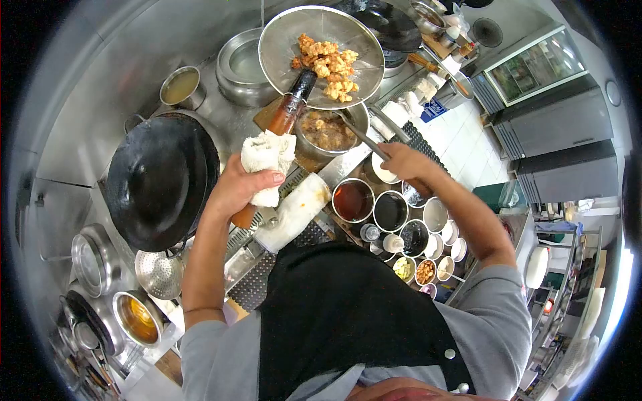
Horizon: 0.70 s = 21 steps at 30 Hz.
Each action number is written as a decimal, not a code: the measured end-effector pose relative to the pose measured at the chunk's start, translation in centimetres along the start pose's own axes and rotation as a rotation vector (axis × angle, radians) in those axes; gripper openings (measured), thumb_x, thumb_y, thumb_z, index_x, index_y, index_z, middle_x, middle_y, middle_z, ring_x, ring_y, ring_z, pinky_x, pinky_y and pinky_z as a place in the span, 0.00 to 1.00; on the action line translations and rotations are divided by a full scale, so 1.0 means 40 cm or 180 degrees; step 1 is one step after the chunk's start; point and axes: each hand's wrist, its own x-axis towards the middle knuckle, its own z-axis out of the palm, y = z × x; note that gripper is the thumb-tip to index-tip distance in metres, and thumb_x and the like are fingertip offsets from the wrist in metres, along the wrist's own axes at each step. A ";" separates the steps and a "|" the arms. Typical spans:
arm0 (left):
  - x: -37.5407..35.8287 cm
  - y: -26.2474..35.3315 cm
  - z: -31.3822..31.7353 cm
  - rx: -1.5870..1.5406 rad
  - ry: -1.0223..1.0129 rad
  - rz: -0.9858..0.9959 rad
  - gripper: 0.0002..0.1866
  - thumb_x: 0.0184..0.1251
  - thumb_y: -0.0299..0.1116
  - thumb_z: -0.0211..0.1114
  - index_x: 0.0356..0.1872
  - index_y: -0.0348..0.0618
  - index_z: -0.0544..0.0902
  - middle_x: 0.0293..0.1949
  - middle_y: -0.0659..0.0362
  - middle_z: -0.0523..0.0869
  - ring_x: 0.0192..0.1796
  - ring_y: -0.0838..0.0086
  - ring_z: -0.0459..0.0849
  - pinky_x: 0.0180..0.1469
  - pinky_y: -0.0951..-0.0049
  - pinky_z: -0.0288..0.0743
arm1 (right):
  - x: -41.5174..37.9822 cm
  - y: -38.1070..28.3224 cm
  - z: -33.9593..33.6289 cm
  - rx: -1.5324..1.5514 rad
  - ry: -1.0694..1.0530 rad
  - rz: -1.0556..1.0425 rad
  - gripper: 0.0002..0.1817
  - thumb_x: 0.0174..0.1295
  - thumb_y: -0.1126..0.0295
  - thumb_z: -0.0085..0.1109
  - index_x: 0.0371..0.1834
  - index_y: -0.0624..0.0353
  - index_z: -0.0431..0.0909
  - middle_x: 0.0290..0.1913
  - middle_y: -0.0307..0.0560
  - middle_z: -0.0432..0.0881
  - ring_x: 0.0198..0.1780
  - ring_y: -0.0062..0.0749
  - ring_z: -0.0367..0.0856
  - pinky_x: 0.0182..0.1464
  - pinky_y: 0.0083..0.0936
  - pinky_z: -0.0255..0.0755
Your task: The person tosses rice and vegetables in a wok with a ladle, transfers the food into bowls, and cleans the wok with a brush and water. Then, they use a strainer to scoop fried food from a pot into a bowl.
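Note:
My left hand (235, 186) is closed around a folded white cloth (266, 159), which wraps the wooden handle (283, 117) of a large round strainer (281, 50). Golden-brown fried pieces (328, 61) lie in the strainer, which is raised at the top of the view. Just below it stands a metal pot (367, 120) with browned pieces in liquid (326, 130). A long-handled metal utensil (364, 138) is gripped in my right hand (406, 164). It reaches to the pot's rim; its far end is hard to make out.
A big black wok (157, 180) sits left, near a perforated skimmer (159, 273) and a pot of yellow liquid (139, 319). Several containers of sauces and ingredients, including a red-brown sauce (353, 200), crowd beneath my right arm. A rolled white cloth (294, 212) lies in front of me.

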 end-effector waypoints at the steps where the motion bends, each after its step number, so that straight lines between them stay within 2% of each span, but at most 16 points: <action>1: -0.005 -0.006 -0.010 -0.0017 0.0014 -0.0011 0.24 0.55 0.26 0.80 0.54 0.35 0.84 0.44 0.59 0.90 0.42 0.77 0.88 0.46 0.73 0.83 | -0.025 -0.064 -0.087 0.0776 -0.0488 0.0528 0.31 0.64 0.63 0.64 0.69 0.65 0.73 0.41 0.56 0.88 0.32 0.40 0.88 0.36 0.35 0.82; 3: -0.016 -0.017 -0.034 0.0190 0.0003 -0.0161 0.23 0.56 0.26 0.79 0.54 0.35 0.84 0.44 0.60 0.90 0.42 0.78 0.87 0.46 0.73 0.83 | 0.034 -0.015 -0.103 0.1670 -0.1060 0.0705 0.14 0.64 0.64 0.64 0.45 0.64 0.80 0.32 0.44 0.82 0.23 0.26 0.80 0.22 0.27 0.71; 4: -0.023 -0.025 -0.043 0.0172 0.0023 -0.0156 0.23 0.56 0.26 0.79 0.54 0.35 0.84 0.44 0.60 0.90 0.42 0.78 0.87 0.46 0.73 0.83 | 0.043 -0.015 -0.104 0.1647 -0.1073 0.0699 0.14 0.64 0.64 0.64 0.45 0.64 0.80 0.32 0.44 0.82 0.23 0.26 0.80 0.22 0.27 0.71; 6: -0.033 -0.041 -0.054 0.0149 0.0114 -0.0275 0.23 0.57 0.26 0.79 0.54 0.36 0.84 0.43 0.61 0.90 0.42 0.79 0.87 0.46 0.74 0.82 | 0.053 -0.023 -0.116 0.2582 -0.1275 0.1067 0.09 0.65 0.66 0.64 0.41 0.60 0.78 0.29 0.37 0.78 0.21 0.20 0.74 0.19 0.22 0.66; 7: -0.037 -0.046 -0.057 0.0141 0.0138 -0.0279 0.23 0.57 0.26 0.79 0.54 0.36 0.84 0.43 0.61 0.90 0.42 0.79 0.87 0.46 0.74 0.82 | 0.051 -0.024 -0.103 0.2568 -0.1296 0.1058 0.09 0.65 0.66 0.64 0.41 0.60 0.78 0.29 0.37 0.78 0.21 0.20 0.74 0.19 0.22 0.66; 9: -0.049 -0.056 -0.062 0.0160 0.0196 -0.0198 0.22 0.57 0.26 0.79 0.54 0.37 0.84 0.43 0.62 0.89 0.42 0.79 0.87 0.46 0.74 0.82 | 0.032 -0.024 -0.060 0.3510 -0.1054 0.1150 0.09 0.68 0.70 0.62 0.46 0.62 0.75 0.26 0.38 0.77 0.17 0.19 0.72 0.15 0.18 0.64; 11: -0.062 -0.071 -0.064 0.0131 0.0286 -0.0188 0.22 0.57 0.26 0.79 0.54 0.37 0.84 0.43 0.62 0.89 0.42 0.79 0.86 0.46 0.74 0.81 | -0.004 -0.019 -0.045 0.3813 -0.1177 0.1023 0.08 0.68 0.72 0.61 0.45 0.60 0.73 0.27 0.38 0.76 0.17 0.19 0.72 0.14 0.19 0.64; 13: -0.072 -0.079 -0.062 0.0127 0.0339 -0.0132 0.22 0.57 0.26 0.79 0.54 0.37 0.84 0.42 0.62 0.89 0.42 0.80 0.86 0.45 0.75 0.81 | -0.047 -0.007 -0.020 0.4629 -0.1064 0.0833 0.08 0.68 0.72 0.60 0.45 0.59 0.72 0.28 0.37 0.74 0.18 0.18 0.71 0.14 0.18 0.64; 16: -0.087 -0.089 -0.043 0.0366 0.0646 -0.0035 0.22 0.57 0.27 0.78 0.53 0.36 0.84 0.42 0.62 0.89 0.41 0.79 0.86 0.44 0.74 0.81 | -0.103 -0.018 0.004 0.4825 -0.0901 0.0833 0.06 0.70 0.70 0.59 0.43 0.55 0.71 0.28 0.35 0.72 0.18 0.17 0.70 0.15 0.17 0.63; 21: -0.092 -0.096 -0.005 0.0431 0.0674 -0.0010 0.22 0.55 0.26 0.78 0.53 0.36 0.85 0.41 0.62 0.89 0.41 0.78 0.86 0.45 0.74 0.81 | -0.137 0.003 0.047 0.5393 -0.0748 0.0696 0.06 0.70 0.69 0.59 0.42 0.55 0.71 0.28 0.34 0.72 0.18 0.17 0.70 0.16 0.17 0.63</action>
